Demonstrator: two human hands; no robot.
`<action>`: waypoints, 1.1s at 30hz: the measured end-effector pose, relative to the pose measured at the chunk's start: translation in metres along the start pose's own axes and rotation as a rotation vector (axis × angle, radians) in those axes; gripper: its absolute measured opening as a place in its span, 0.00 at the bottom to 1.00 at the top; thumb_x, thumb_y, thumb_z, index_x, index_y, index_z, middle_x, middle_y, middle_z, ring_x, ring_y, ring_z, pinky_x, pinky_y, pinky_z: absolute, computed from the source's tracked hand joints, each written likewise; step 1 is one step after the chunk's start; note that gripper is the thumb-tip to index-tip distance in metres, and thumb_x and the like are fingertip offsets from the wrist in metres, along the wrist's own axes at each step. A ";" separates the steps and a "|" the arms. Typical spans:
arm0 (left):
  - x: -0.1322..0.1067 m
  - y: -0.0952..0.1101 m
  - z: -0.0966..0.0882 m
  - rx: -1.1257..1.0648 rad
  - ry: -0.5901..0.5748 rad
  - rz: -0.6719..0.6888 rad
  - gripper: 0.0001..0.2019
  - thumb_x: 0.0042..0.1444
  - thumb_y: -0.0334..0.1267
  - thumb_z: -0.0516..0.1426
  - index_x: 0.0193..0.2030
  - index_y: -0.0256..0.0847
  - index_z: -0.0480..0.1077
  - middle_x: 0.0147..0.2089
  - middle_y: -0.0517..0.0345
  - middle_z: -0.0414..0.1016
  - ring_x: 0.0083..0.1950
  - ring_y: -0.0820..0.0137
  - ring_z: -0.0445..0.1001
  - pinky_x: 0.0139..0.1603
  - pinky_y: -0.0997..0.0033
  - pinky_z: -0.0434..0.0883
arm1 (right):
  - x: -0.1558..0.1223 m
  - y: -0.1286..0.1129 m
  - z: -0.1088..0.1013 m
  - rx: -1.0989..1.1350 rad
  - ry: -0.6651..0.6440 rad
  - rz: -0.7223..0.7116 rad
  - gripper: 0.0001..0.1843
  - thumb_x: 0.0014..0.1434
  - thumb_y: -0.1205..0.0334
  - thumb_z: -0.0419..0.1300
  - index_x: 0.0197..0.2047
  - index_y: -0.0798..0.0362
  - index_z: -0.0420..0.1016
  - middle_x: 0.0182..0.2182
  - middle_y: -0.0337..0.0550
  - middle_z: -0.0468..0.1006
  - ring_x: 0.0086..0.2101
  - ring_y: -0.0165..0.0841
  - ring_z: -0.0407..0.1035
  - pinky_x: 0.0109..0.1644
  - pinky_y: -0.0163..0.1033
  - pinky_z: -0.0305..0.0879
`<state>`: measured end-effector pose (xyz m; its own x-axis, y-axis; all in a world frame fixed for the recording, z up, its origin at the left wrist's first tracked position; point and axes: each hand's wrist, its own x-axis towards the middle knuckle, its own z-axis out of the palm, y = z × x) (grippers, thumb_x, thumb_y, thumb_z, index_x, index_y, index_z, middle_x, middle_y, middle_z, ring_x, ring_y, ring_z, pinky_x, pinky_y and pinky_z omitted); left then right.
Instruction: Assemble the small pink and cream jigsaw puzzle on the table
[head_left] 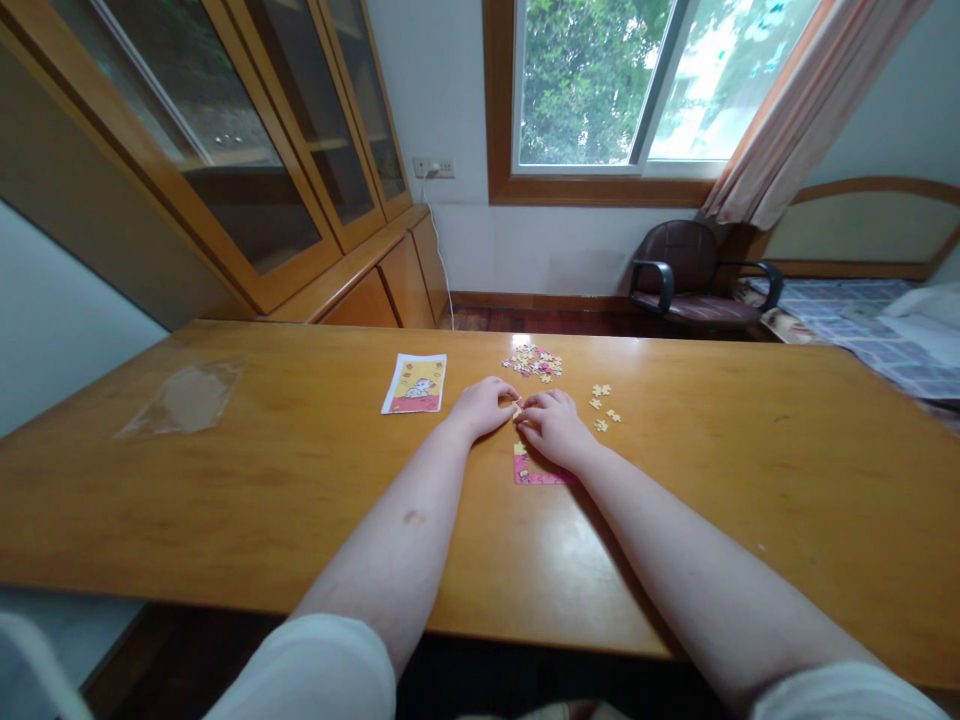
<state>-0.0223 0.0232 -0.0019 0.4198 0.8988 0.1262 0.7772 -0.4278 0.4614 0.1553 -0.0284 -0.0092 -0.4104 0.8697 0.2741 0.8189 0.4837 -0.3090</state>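
Note:
My left hand (486, 408) and my right hand (555, 426) meet over the table, fingertips nearly touching. Both are closed in a pinch around small jigsaw pieces (517, 407), pink and yellow, partly hidden by the fingers. Just below my right hand lies a joined strip of jigsaw puzzle (534, 478), mostly pink with some yellow; my hand and wrist cover part of it. Beyond my fingertips is a heap of loose jigsaw pieces (534, 362). Several separate yellow pieces (601, 391) lie to the right of my right hand.
A picture card (417, 384) with a white animal on yellow and pink lies left of my left hand. Farther left, a clear plastic bag (184, 398) rests flat on the wooden table (315, 480). Behind the table stand a glass-door cabinet (360, 270) and an armchair (686, 270).

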 end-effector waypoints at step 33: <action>0.000 0.001 -0.002 -0.032 -0.021 -0.018 0.11 0.56 0.39 0.57 0.43 0.42 0.77 0.47 0.53 0.78 0.49 0.63 0.75 0.51 0.67 0.71 | -0.021 0.054 -0.075 -0.192 -0.367 0.714 0.19 0.53 0.70 0.61 0.48 0.49 0.80 0.44 0.53 0.80 0.40 0.43 0.75 0.41 0.41 0.65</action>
<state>-0.0228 0.0230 0.0000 0.4157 0.9041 0.0988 0.7694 -0.4075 0.4918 0.2386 -0.0279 0.0368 0.1573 0.9542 -0.2544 0.9729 -0.1939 -0.1257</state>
